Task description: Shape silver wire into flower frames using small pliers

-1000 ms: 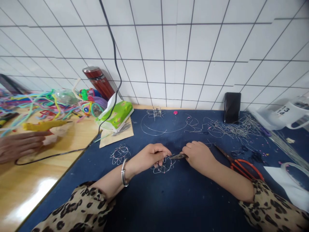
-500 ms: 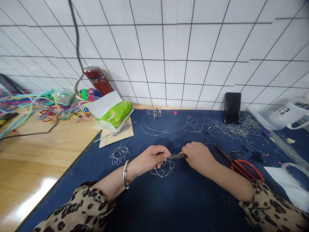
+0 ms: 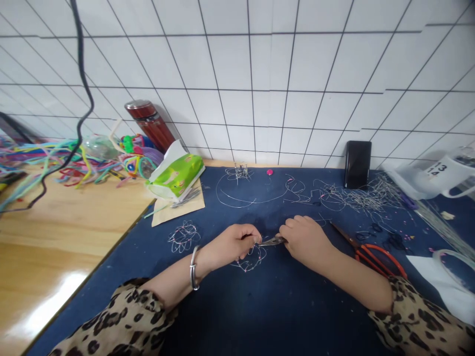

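My left hand [image 3: 237, 242] pinches a looped wire piece [image 3: 248, 269] with small pink beads, whose lower loops hang below my fingers. Closed around a pair of pliers [image 3: 272, 241], my right hand [image 3: 302, 240] points their jaws left, up to my left fingertips. Whether the jaws grip the wire is too small to tell. A similar beaded wire ring [image 3: 184, 236] lies on the dark blue mat [image 3: 285, 316], left of my left hand. Orange-handled scissors [image 3: 378, 257] rest beside my right forearm.
Tangled wires [image 3: 356, 195] lie at the back right near a black phone-like object [image 3: 357, 164] and a white cup [image 3: 441, 170]. A green tissue pack [image 3: 176, 177], a red flask [image 3: 150, 123] and colourful pipe cleaners [image 3: 40, 160] are at the left. A black cable [image 3: 83, 74] hangs in front.
The pliers' jaws have shifted slightly at my left fingertips, and the wire piece has turned a little. The hanging black cable has swung left.
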A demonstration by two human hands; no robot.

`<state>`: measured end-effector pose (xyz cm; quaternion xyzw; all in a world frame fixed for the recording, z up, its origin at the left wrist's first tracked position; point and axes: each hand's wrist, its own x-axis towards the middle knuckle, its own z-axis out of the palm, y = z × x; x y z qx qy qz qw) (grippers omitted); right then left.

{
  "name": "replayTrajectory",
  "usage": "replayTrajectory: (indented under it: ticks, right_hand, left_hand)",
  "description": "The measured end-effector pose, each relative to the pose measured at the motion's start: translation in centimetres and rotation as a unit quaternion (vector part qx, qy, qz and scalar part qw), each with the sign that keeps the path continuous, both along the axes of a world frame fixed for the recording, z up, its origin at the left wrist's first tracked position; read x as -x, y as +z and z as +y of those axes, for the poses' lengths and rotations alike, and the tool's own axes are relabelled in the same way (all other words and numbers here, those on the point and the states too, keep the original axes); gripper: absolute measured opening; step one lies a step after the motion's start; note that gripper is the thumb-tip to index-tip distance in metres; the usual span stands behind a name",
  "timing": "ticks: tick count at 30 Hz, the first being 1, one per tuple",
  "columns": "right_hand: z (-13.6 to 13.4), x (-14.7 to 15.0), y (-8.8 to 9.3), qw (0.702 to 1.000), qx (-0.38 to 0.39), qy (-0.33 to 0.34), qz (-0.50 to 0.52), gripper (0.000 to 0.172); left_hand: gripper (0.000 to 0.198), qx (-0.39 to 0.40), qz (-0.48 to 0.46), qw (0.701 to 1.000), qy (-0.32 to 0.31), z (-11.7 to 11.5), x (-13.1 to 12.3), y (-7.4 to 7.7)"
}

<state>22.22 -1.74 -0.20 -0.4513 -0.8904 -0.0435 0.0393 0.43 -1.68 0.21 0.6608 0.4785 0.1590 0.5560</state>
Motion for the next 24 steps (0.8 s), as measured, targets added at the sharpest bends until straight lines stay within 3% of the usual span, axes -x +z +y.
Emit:
replayTrajectory:
  ticks: [12, 24]
  right_hand:
    - [0.04, 0.06, -0.13, 0.998, 0.057, -0.008, 0.001, 0.013]
    - [-0.12, 0.50, -0.42, 0.998, 0.065, -0.003, 0.009, 0.011]
  left_hand:
    - [0.016, 0.008, -0.046, 0.999, 0.013, -0.05, 0.05, 0.53]
    - [0.012, 0.112, -0.090, 0.988, 0.053, 0.10, -0.01, 0.18]
